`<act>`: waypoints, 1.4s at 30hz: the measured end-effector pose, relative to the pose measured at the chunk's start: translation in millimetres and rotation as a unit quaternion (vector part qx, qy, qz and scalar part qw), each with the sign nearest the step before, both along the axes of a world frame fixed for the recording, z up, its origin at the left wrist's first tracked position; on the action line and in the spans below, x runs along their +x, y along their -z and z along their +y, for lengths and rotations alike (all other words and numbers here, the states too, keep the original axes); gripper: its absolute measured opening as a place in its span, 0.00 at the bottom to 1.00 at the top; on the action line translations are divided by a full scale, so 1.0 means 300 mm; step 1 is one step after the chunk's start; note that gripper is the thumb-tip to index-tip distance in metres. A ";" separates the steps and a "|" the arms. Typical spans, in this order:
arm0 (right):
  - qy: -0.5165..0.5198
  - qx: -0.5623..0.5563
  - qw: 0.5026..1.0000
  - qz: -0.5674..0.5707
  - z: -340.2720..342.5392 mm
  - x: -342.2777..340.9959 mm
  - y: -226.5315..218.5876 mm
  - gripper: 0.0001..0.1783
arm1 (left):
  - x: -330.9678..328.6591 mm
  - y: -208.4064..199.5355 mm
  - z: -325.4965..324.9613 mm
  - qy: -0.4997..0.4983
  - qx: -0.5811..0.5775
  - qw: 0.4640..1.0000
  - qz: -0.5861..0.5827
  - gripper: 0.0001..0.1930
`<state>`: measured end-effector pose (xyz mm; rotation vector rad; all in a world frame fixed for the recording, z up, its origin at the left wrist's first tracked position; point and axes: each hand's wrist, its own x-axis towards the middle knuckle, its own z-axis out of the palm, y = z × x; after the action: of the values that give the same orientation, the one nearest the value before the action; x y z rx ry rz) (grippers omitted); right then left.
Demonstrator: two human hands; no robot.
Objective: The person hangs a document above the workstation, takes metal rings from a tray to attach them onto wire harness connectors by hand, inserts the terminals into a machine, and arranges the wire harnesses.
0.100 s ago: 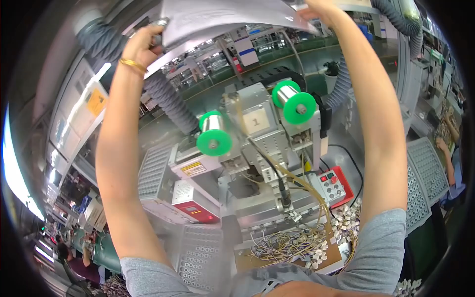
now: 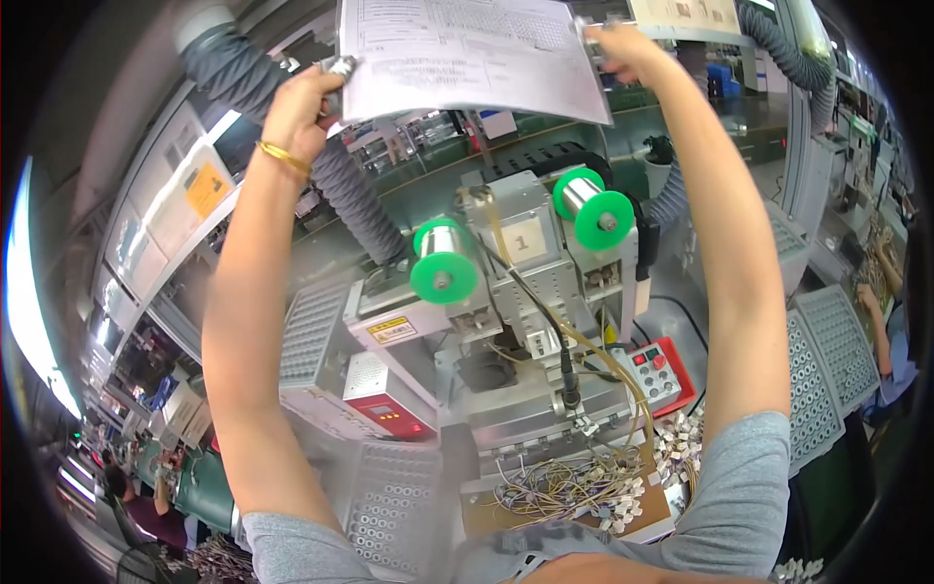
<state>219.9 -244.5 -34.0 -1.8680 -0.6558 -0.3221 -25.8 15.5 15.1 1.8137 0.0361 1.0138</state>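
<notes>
A printed white sheet in a glossy cover hangs raised before me at the top of the view, its text side toward me. At its left edge my left hand is closed, with a small silvery metal piece at the fingertips. A yellow bracelet circles that wrist. My right hand is closed at the sheet's right edge, fingers curled and slightly blurred. Below both raised arms stands a machine carrying two green-flanged wire spools.
Wires with white connectors lie in a heap in front of the machine. A red-edged control box sits at its right, a red-and-white unit at its left. Trays with round cavities flank it. Grey ducts rise behind. Co-workers sit at both sides.
The sheet has tilted so that its printed side now faces me, and it hangs lower in view. Both hands sit lower in the picture. The whole view has shifted slightly.
</notes>
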 end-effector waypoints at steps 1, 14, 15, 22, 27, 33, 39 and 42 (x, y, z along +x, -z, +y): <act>0.040 -0.046 0.996 -0.057 -0.015 0.080 0.039 0.33 | -0.013 0.018 -0.009 0.006 -0.007 1.000 -0.008 0.06; -0.056 0.441 0.891 -0.092 0.138 0.006 -0.042 0.06 | 0.048 0.016 0.121 -0.084 -0.040 0.993 -0.068 0.03; -0.040 0.429 0.898 -0.093 0.139 -0.018 -0.056 0.10 | 0.063 0.014 0.129 -0.085 -0.042 0.993 -0.069 0.03; 0.017 0.397 0.899 -0.184 0.188 0.145 -0.130 0.06 | 0.152 0.002 0.204 -0.083 -0.089 0.989 -0.086 0.05; -0.013 0.439 0.883 -0.169 0.243 0.156 -0.150 0.06 | 0.174 -0.008 0.205 -0.085 -0.077 0.985 -0.126 0.03; 0.016 0.410 0.894 -0.178 0.245 0.121 -0.153 0.07 | 0.194 -0.023 0.215 -0.088 -0.076 0.983 -0.145 0.03; 0.038 0.400 0.890 -0.216 0.273 0.079 -0.149 0.10 | 0.215 0.004 0.232 -0.080 -0.085 0.973 -0.199 0.02; 0.063 0.394 0.890 -0.222 0.279 0.082 -0.160 0.11 | 0.224 0.005 0.232 -0.084 -0.091 0.971 -0.206 0.01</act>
<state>244.4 -160.7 13.9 -1.0474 -0.5792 -0.9665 41.3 85.2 13.6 1.4237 0.0280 1.4438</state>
